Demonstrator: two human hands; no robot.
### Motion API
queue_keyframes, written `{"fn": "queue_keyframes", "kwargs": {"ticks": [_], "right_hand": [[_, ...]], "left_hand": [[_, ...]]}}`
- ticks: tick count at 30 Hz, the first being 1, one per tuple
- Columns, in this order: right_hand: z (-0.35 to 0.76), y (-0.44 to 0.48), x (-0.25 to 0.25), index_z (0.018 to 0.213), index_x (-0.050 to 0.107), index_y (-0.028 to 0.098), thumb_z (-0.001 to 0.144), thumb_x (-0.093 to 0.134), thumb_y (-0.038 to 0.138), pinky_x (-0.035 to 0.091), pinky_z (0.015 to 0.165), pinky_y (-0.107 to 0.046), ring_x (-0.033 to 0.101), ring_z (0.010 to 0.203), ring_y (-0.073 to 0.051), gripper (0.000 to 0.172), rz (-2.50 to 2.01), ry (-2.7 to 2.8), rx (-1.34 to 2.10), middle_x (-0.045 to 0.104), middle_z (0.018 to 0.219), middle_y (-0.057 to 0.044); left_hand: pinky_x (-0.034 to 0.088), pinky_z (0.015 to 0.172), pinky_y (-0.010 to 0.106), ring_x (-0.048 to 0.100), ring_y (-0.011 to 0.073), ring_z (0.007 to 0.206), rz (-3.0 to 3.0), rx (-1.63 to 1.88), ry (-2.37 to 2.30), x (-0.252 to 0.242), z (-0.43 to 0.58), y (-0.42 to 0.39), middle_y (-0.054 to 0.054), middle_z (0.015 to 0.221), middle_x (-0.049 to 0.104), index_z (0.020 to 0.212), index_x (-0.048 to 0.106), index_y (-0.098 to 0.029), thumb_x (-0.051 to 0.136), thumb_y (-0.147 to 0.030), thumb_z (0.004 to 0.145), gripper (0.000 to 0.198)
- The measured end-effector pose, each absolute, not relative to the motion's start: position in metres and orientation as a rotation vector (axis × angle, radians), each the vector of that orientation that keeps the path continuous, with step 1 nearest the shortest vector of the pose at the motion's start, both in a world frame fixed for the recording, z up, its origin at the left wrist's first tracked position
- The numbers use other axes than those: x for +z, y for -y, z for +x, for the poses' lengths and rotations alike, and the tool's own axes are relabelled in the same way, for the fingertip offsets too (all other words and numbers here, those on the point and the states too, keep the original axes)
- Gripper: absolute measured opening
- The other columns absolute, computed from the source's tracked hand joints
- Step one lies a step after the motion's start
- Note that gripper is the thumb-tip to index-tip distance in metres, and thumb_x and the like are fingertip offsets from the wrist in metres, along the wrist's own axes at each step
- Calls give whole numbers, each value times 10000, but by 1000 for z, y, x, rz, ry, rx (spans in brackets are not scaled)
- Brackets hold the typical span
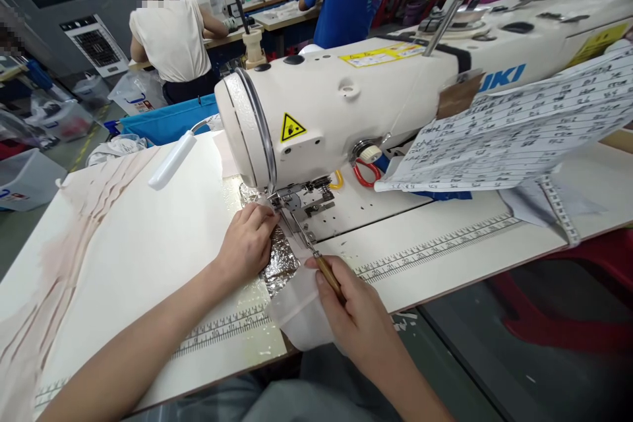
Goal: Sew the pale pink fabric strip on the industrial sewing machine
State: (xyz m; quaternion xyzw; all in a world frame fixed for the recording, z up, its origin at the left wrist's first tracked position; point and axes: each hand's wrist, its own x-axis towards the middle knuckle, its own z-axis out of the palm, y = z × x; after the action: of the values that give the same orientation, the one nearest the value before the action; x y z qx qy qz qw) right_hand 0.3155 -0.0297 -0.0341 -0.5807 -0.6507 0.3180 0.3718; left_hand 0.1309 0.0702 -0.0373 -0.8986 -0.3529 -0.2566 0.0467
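A white sewing machine (pixel 316 112) stands before me, its needle area low at the left end. My left hand (pixel 250 234) is closed beside that area, fingertips pressed on a pale fabric piece (pixel 304 306); whether they pinch it is hidden. In my right hand (pixel 349 313) is an awl (pixel 329 275) with a wooden handle, its thin metal shaft pointing up toward the presser foot. The fabric runs from the foot down over the table's front edge, under my right hand. Shiny silver tape (pixel 281 267) covers the bed below my left fingers.
Pale pink fabric strips (pixel 74 244) lie along the table's left side. A white wand-shaped lamp (pixel 172 161) rests near the back. Red-handled scissors (pixel 366 175) and a handwritten sheet (pixel 504 138) are at the right. Ruler tape (pixel 435 247) lines the front. Two people sit farther back.
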Motion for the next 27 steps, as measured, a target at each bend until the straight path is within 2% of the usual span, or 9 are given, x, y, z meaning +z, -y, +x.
{"fn": "queue_keyframes", "kwargs": {"ticks": [3,8,16,22,27], "right_hand": [[315,28,-35,1019,554,204,950,352,275,524,697,-312,687,781,-230,225,-1499,1690,792,661,695,-21],[311,21,-37,1015,536,203,940,357,243,517,636,-290,694,764,-214,198,-1479,1706,721,723,924,-72],[308,14,-39,1023,546,179,948,364,240,507,598,-280,692,782,-216,206,-1480,1744,668,722,912,-89],[309,15,-42,1042,540,181,955,374,223,536,688,-297,693,867,-221,193,-1440,1780,609,716,985,-101],[305,24,-41,1108,520,179,941,389,173,539,687,-292,688,868,-217,212,-1352,1861,500,702,984,-100]], "left_hand": [[531,754,405,525,239,925,-2811,-867,1022,-35,129,-66,121,993,605,1110,563,-108,401,-16,862,310],[529,697,405,546,255,924,-2824,-779,967,-36,129,-65,128,993,616,1079,571,-104,410,-38,857,282],[528,731,418,518,279,973,-2751,-638,1073,-38,130,-68,150,1061,592,1126,569,-70,413,-54,867,303],[524,740,430,507,287,972,-2722,-558,1137,-39,131,-68,164,1073,572,1149,562,-61,431,-99,869,312],[530,761,435,513,280,974,-2733,-604,1130,-41,130,-69,155,1090,565,1165,557,-88,421,-99,861,333]]}}
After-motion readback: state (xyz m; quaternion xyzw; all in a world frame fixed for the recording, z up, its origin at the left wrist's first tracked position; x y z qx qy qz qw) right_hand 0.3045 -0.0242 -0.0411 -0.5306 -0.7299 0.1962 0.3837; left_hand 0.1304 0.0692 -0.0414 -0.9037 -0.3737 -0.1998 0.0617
